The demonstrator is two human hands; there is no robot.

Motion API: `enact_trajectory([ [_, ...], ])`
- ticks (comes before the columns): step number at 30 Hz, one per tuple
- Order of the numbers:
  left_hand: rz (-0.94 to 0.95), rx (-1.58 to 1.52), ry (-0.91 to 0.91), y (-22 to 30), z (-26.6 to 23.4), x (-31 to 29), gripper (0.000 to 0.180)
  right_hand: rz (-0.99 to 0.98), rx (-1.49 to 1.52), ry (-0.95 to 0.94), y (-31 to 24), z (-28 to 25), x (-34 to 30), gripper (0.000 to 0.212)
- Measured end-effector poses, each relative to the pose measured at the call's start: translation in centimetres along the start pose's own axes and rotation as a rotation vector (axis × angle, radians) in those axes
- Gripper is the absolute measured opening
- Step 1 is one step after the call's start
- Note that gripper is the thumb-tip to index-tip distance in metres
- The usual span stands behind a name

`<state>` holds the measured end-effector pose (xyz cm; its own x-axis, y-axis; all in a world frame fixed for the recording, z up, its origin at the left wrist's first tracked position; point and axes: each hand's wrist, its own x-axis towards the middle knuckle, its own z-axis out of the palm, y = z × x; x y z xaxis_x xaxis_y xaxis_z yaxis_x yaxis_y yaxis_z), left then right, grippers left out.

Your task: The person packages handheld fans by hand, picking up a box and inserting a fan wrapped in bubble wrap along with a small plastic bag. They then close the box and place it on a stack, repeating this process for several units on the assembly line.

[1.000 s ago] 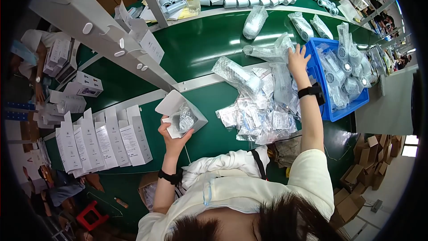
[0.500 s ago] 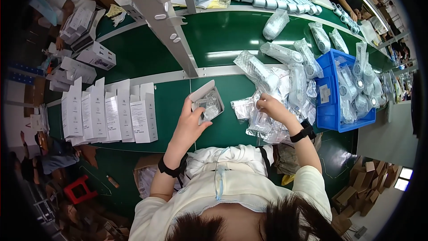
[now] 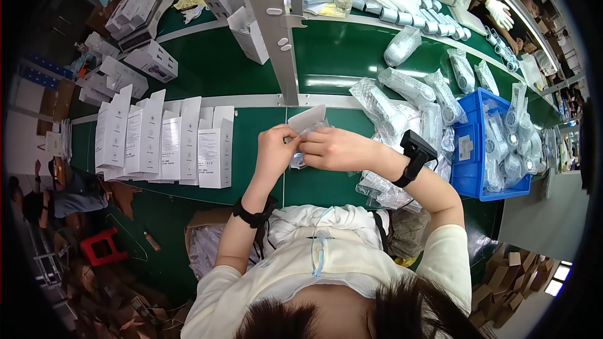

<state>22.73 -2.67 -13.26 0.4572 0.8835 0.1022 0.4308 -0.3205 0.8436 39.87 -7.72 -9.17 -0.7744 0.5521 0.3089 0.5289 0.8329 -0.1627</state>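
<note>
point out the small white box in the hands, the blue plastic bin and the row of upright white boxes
small white cardboard box (image 3: 307, 118), head view, on its open flap
blue plastic bin (image 3: 465, 169), head view, on its near left wall
row of upright white boxes (image 3: 171, 144), head view, on a middle box's front face

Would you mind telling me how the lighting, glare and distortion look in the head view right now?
In the head view, lamp glare streaks the green table; the fisheye bends the table edge and the grey upright post, with a dark vignette at the rim; the left hand and right hand, together on a small white box, look evenly lit and fairly sharp.
</note>
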Motion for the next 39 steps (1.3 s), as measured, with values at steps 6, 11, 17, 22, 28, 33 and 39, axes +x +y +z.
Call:
enact_trajectory([
  [6, -0.031, -0.091, 0.008, -0.8, 0.2, -0.5, 0.011, 0.158, -0.068, -0.221, -0.8, 1.8, -1.1, 0.021],
  [11, -0.127, -0.149, -0.036, -1.1, 0.0, -1.2, 0.011, 0.285, -0.188, -0.115, -2.4, 3.7, -1.6, 0.030],
  [17, -0.074, -0.690, 0.105, -3.3, -2.2, -1.7, 0.034, 0.401, -0.040, -0.220, -3.3, 4.3, -1.5, 0.043],
  [22, -0.112, 0.799, 0.141, -12.2, -8.7, -1.9, 0.071, 0.280, -0.093, 0.289, -1.9, 5.2, -3.3, 0.067],
  [28, -0.240, 0.889, -0.187, -14.3, -4.8, -3.4, 0.094, 0.809, 0.656, 0.498, -0.1, 10.2, -5.4, 0.103],
  [33, -0.207, 0.571, -0.336, -10.3, -2.9, -4.9, 0.102, 0.955, 0.923, 0.682, 5.4, 5.0, -7.9, 0.102],
  [39, -0.421, -0.047, -0.227, -13.0, -1.1, -2.1, 0.097, 0.971, 0.834, 0.946, 20.0, 4.9, -4.8, 0.097],
])
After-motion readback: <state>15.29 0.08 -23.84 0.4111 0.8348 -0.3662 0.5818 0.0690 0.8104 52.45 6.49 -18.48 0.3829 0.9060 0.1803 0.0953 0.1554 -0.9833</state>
